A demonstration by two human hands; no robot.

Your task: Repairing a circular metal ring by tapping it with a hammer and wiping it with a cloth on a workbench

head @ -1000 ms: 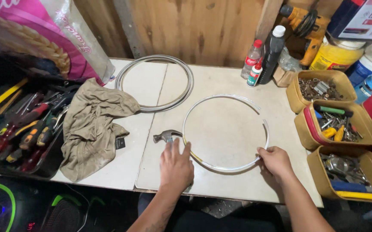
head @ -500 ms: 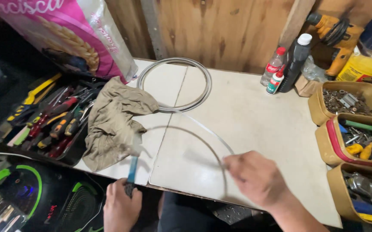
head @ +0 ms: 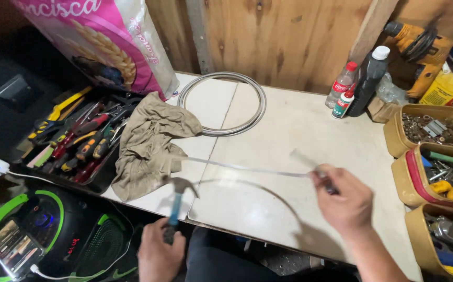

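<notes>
The thin metal ring (head: 247, 168) has risen off the desk (head: 310, 130), blurred; right hand (head: 344, 201) fingers grasp its rim, knuckles up; left hand (head: 159, 253) grips a hammer (head: 176, 201) upright.

A tan rag (head: 150, 143) lies beside a tool tray (head: 75, 138); a steel ring (head: 222, 103) rests behind; bottles (head: 353, 89) and parts bins (head: 431, 130) stand right.

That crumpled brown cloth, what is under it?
The brown cloth lies on the white table, its left edge draped over the tool tray. Whatever is beneath its folds is hidden.
</notes>
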